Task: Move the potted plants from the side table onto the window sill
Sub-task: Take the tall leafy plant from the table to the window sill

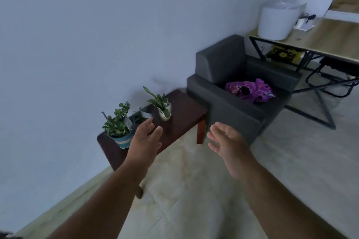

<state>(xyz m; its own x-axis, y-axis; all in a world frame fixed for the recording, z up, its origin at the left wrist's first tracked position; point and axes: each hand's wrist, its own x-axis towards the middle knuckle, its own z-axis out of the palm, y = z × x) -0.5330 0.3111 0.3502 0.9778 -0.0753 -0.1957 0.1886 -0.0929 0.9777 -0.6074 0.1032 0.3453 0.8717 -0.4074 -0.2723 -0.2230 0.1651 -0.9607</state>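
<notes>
Potted plants stand on the dark reddish-brown wooden side table [184,114], which sits against the pale wall with the dark grey upholstered armchair [239,91] touching its far end. I count two clearly: a bushy small-leaved plant in a teal-banded pot [118,128] at the near end of the table, and a long-leaved plant in a pale glossy pot [162,105] nearer the middle. Between them, towards the wall, lies a dark blurred shape that may be a third plant; I cannot tell.

Two bare hands reach towards the table. The left hand [144,141] hovers just beside the teal-banded pot, fingers straight and slightly apart, holding nothing. The right hand [225,141] hangs off the table's front edge, near the armchair, fingers loosely spread and empty.

The likely risks: the bushy plant is top-heavy and stands close to the table's near corner, so a knock from the left hand could tip it onto the floor. The glossy pot looks slippery and narrow at its base, so a loose one-handed grip could drop it or spill soil. No window sill is in view, so the carry may demand a turn with both hands full.
</notes>
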